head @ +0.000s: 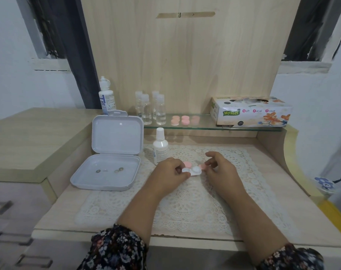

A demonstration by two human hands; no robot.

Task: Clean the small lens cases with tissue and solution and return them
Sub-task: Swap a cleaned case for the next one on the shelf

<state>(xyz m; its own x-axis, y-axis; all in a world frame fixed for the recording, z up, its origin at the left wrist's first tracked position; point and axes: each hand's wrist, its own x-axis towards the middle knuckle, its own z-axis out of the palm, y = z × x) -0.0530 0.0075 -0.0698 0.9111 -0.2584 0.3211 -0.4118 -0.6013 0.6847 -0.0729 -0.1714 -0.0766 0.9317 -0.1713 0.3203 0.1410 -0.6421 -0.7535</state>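
A small white lens case (195, 171) with two round wells lies over the lace mat (185, 207). My left hand (170, 175) pinches its left end. My right hand (221, 168) pinches a pink cap (202, 167) at the case's right well. Another pink cap (187, 163) lies just behind the case. A white solution bottle (160, 147) stands behind my left hand. The tissue box (251, 112) sits on the glass shelf (204, 128) at the right. Several pink lens cases (180, 120) rest on that shelf.
An open white plastic box (107, 172) with small lenses inside lies at the left, its lid upright. Several clear bottles (150, 109) and a taller solution bottle (106, 96) stand at the back. A wooden panel rises behind the shelf.
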